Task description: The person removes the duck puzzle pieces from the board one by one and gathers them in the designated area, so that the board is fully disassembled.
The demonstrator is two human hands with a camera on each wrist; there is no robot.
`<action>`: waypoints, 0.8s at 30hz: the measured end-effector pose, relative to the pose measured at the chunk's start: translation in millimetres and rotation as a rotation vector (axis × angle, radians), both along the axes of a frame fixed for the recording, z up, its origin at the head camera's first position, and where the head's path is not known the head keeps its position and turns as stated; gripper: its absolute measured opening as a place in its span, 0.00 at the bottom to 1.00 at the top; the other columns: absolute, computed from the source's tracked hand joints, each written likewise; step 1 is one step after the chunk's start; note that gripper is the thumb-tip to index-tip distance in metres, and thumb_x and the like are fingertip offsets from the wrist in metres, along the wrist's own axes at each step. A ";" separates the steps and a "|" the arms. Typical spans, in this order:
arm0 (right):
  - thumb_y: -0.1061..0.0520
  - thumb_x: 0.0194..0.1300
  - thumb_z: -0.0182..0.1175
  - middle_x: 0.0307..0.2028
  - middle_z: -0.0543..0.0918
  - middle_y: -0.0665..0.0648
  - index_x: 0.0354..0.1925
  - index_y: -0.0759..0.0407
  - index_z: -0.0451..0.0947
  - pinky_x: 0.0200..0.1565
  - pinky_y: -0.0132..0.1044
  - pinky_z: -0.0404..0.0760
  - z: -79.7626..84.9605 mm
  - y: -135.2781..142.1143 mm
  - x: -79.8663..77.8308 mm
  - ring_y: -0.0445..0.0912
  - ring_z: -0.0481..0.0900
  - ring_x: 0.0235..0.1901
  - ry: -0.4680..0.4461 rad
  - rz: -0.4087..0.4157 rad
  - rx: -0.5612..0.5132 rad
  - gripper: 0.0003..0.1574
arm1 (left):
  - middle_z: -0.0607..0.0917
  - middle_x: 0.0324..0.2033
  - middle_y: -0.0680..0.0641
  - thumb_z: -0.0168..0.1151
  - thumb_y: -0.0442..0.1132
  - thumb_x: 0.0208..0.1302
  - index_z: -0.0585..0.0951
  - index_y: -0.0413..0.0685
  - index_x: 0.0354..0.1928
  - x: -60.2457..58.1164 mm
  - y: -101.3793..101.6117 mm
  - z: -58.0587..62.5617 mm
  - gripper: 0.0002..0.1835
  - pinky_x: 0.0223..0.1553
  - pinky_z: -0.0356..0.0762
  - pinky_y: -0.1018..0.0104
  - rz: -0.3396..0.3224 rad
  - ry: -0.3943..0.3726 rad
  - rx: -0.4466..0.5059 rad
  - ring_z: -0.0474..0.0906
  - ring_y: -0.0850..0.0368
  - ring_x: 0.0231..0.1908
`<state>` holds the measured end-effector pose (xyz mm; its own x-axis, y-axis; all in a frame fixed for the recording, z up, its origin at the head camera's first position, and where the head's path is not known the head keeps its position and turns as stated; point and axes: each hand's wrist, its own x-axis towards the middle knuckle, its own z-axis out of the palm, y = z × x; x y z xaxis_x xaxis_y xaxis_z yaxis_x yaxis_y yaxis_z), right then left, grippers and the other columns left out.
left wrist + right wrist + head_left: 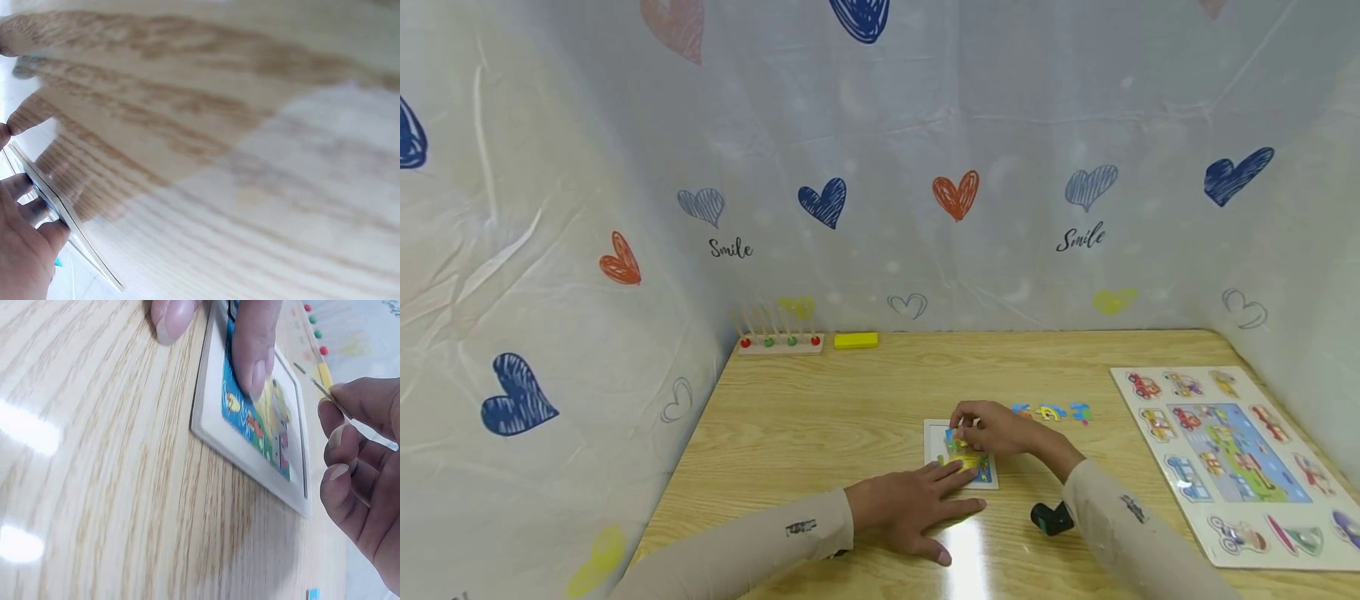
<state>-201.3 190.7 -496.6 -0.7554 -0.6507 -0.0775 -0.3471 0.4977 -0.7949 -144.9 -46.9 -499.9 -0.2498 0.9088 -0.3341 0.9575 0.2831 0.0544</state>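
Observation:
A small jigsaw puzzle in a white frame (932,432) lies on the wooden table, its picture partly filled with colourful pieces. My left hand (904,507) is spread flat, its fingertips resting on the near part of the picture. In the right wrist view, left-hand fingers (253,347) press down on the blue and yellow pieces. Over the far side of the frame, my right hand (1000,429) pinches a thin puzzle piece (311,378) between thumb and index finger, seen edge-on and tilted above the puzzle. Its printed face is hidden in that view.
Several loose puzzle pieces (1051,412) lie beyond the right hand. A large vehicle puzzle board (1138,390) covers the table's right side. A black object (1051,518) sits beside the right forearm. At the back stand a pegged wooden rack (781,348) and a yellow block (856,340).

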 end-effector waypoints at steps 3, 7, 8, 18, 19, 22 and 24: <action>0.58 0.77 0.54 0.36 0.82 0.53 0.47 0.59 0.80 0.36 0.34 0.79 -1.6 6.6 0.6 0.43 0.79 0.33 0.048 -0.016 0.011 0.09 | 0.37 0.81 0.48 0.36 0.74 0.71 0.42 0.68 0.81 0.3 -0.4 -0.1 0.43 0.77 0.49 0.57 -0.005 0.012 0.006 0.37 0.49 0.80; 0.56 0.77 0.55 0.41 0.85 0.49 0.49 0.58 0.82 0.46 0.37 0.79 -1.6 15.8 1.6 0.40 0.80 0.41 0.110 -0.028 0.034 0.11 | 0.36 0.81 0.49 0.35 0.74 0.70 0.41 0.68 0.81 0.7 -0.8 -1.1 0.43 0.78 0.48 0.57 -0.005 0.030 0.005 0.37 0.49 0.80; 0.55 0.76 0.56 0.41 0.85 0.49 0.50 0.58 0.82 0.47 0.38 0.79 -1.5 17.9 1.9 0.40 0.80 0.42 0.114 -0.033 0.039 0.12 | 0.36 0.81 0.49 0.35 0.74 0.70 0.41 0.68 0.81 0.9 -0.9 -1.2 0.43 0.78 0.48 0.58 -0.006 0.037 0.005 0.37 0.49 0.80; 0.56 0.71 0.62 0.39 0.82 0.51 0.49 0.58 0.82 0.38 0.33 0.78 -5.2 35.6 6.3 0.40 0.76 0.38 0.106 -0.096 0.008 0.11 | 0.37 0.81 0.49 0.35 0.74 0.70 0.42 0.68 0.81 1.8 -0.6 -0.2 0.43 0.78 0.48 0.59 -0.007 0.050 0.008 0.38 0.49 0.80; 0.56 0.72 0.62 0.39 0.82 0.52 0.50 0.58 0.81 0.39 0.33 0.78 -5.8 37.3 7.1 0.40 0.76 0.38 0.108 -0.100 0.004 0.11 | 0.37 0.81 0.48 0.36 0.74 0.70 0.43 0.68 0.81 1.7 -0.6 0.1 0.43 0.78 0.48 0.58 -0.007 0.046 0.011 0.38 0.49 0.80; 0.56 0.73 0.61 0.39 0.81 0.54 0.50 0.59 0.79 0.39 0.33 0.78 -6.8 42.0 10.3 0.40 0.76 0.38 0.100 -0.113 -0.010 0.11 | 0.38 0.81 0.48 0.37 0.73 0.71 0.44 0.67 0.81 1.7 -0.7 0.9 0.43 0.78 0.48 0.57 -0.010 0.040 0.019 0.39 0.48 0.80; 0.56 0.73 0.60 0.38 0.81 0.54 0.51 0.59 0.78 0.38 0.33 0.78 -7.1 45.5 13.2 0.40 0.76 0.38 0.090 -0.125 -0.013 0.11 | 0.38 0.81 0.48 0.37 0.73 0.71 0.45 0.66 0.81 1.9 -0.8 1.2 0.43 0.77 0.49 0.57 -0.012 0.042 0.024 0.39 0.48 0.80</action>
